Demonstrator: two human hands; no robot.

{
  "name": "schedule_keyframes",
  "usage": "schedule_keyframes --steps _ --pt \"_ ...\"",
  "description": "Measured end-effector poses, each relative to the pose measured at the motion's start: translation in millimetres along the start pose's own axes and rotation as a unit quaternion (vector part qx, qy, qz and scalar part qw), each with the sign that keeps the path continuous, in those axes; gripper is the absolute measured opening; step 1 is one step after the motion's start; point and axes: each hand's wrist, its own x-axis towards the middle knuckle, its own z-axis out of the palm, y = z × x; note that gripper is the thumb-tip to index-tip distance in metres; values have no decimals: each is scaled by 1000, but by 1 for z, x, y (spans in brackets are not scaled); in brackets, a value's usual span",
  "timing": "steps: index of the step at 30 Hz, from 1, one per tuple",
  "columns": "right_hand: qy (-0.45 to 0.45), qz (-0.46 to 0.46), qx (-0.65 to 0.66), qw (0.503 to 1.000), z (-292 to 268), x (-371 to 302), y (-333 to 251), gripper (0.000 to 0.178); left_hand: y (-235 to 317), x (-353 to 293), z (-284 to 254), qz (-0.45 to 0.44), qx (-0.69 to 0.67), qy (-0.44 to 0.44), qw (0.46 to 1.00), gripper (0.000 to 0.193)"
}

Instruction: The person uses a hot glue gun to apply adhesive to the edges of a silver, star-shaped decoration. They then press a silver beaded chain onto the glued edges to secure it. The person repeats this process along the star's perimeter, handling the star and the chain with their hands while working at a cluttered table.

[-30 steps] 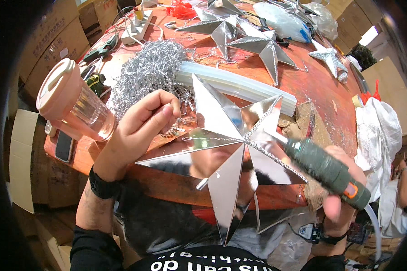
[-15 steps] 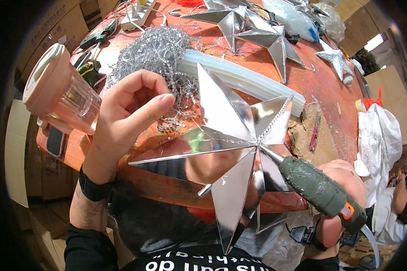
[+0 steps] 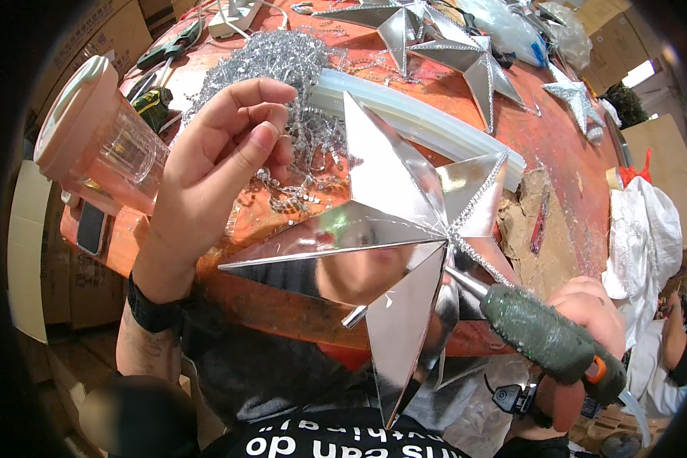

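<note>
A mirror-finish silver star (image 3: 404,305) stands in front of me above the table's near edge. A rhinestone-like silver chain (image 3: 481,191) runs along its upper right point, and another stretch reaches from the centre down to the right. My right hand (image 3: 594,309) is closed around a dark green glue gun (image 3: 538,332), its metal nozzle just below and right of the star's centre. My left hand (image 3: 225,153) is raised left of the star, fingers loosely bent and apart, with nothing visible in them. Behind it lies a heap of silver chain (image 3: 263,65).
Translucent glue sticks (image 3: 420,126) lie behind the star, beside torn cardboard (image 3: 530,217). A pink-lidded tumbler (image 3: 103,137) and a phone (image 3: 93,227) are at left. More silver stars (image 3: 466,57) lie at the back. Another person (image 3: 675,336) is at far right.
The glue gun's nozzle has moved down and right off the star's centre. My left hand has risen slightly and its fingers have spread. A stretch of chain now shows toward the lower right.
</note>
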Motion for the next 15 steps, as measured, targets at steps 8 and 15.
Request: schedule_keyframes --steps 8,15 --pt "-110 17 -109 988 -10 0 -28 23 5 -2 -2 -23 -71 34 997 33" --pt "-154 16 -61 986 -18 -4 -23 20 5 2 -5 4 -27 13 1000 37"
